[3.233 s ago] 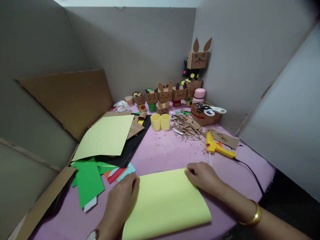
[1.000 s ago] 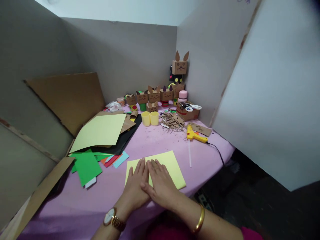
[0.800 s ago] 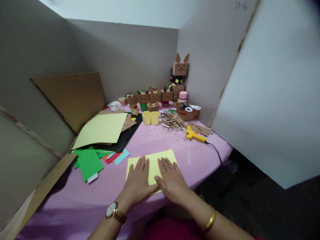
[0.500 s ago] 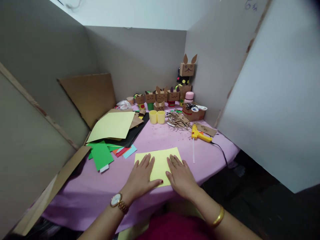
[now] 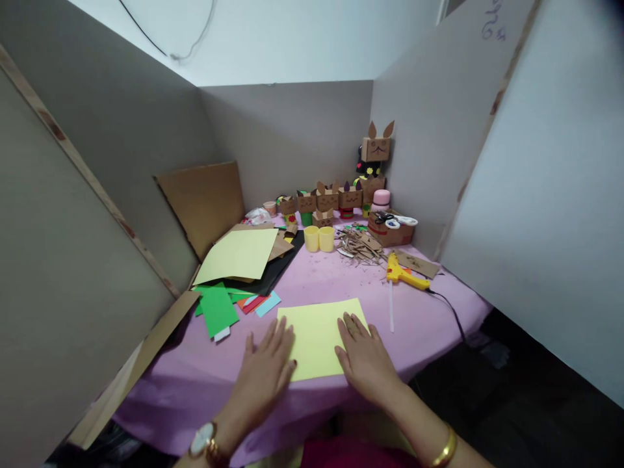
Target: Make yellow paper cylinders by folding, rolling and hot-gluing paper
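A yellow sheet of paper (image 5: 316, 338) lies flat near the front edge of the table. At its left edge rests my left hand (image 5: 266, 364), palm down with the fingers stretched out. My right hand (image 5: 363, 351) lies flat over the sheet's right side, fingers extended. Neither hand grips anything. Beyond the sheet stand two yellow paper rings (image 5: 319, 239), side by side. Right of the sheet is a yellow hot glue gun (image 5: 407, 274) with a glue stick (image 5: 391, 305) pointing toward me.
Large paper sheets (image 5: 238, 255) and green card pieces (image 5: 218, 311) lie at the left. Cardboard scraps (image 5: 361, 246) are heaped near a box (image 5: 390, 233) topped with scissors (image 5: 400, 221). Several cardboard animal figures (image 5: 327, 197) line the back. Grey partitions (image 5: 287, 130) enclose the table.
My left hand has slid left and toward me, from on the sheet to its left edge, its thumb drawn in. My right hand stays on the sheet. The whole view has shifted.
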{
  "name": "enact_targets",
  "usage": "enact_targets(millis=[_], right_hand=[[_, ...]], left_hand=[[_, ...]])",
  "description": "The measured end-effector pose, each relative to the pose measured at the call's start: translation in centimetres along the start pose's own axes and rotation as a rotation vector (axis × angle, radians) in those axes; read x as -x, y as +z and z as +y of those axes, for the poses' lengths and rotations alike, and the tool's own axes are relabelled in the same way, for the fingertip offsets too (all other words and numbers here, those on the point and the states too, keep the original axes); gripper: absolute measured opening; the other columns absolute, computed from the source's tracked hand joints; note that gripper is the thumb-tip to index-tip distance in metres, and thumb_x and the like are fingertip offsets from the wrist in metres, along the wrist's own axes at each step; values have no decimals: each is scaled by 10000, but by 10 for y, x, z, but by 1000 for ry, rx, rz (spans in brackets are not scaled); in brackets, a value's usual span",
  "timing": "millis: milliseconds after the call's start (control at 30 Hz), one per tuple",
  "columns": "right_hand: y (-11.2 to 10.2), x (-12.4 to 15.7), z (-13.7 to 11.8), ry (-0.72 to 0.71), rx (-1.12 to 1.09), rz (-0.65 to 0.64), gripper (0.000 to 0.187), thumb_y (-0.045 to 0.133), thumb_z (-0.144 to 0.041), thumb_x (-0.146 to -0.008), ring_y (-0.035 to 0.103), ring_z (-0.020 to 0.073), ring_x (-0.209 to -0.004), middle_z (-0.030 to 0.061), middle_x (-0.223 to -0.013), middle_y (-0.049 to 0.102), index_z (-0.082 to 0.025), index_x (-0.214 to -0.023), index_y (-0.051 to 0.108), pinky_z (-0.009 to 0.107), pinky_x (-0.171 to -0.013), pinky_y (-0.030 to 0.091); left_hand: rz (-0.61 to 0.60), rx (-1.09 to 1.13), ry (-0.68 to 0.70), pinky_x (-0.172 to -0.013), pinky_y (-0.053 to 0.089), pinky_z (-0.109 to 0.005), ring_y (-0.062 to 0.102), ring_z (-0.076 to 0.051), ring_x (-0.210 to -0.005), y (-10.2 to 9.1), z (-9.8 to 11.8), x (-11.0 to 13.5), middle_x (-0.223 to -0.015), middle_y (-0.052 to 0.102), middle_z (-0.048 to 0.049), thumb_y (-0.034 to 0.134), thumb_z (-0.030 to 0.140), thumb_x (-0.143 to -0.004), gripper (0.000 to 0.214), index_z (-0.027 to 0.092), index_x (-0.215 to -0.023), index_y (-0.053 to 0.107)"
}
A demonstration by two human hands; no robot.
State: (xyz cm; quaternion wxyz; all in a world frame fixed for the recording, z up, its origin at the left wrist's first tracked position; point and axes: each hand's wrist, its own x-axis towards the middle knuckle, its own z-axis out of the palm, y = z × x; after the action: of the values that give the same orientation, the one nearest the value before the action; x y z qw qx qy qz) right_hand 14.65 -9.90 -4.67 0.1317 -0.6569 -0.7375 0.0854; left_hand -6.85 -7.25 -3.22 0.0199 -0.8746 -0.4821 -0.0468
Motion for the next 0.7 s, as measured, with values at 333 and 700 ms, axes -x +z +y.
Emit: enact_targets(millis=[333,700], right_hand=[[-2,3,7,-30,32,-45,551,248,-350,-910,195,260,-1358,113,-1477,245,-116,-1408,262,509,-1050,198],[-26,6,57,20,45,233,400,369,-277,-897,480,206,-1178,95,-1270,562,-139,-1232,538,298,-984,378]], left_hand=[[102,-73,382,-1003,357,-485,333,-280,-1306,30,25,15,-1448,318,-124,490,355,-856,685,182,-1425,151],[475,-171,376,-779,552,-293,654,-218,-981,15,-13,17,-1136,675,-76,526,440,-818,408,197,-1139,591]])
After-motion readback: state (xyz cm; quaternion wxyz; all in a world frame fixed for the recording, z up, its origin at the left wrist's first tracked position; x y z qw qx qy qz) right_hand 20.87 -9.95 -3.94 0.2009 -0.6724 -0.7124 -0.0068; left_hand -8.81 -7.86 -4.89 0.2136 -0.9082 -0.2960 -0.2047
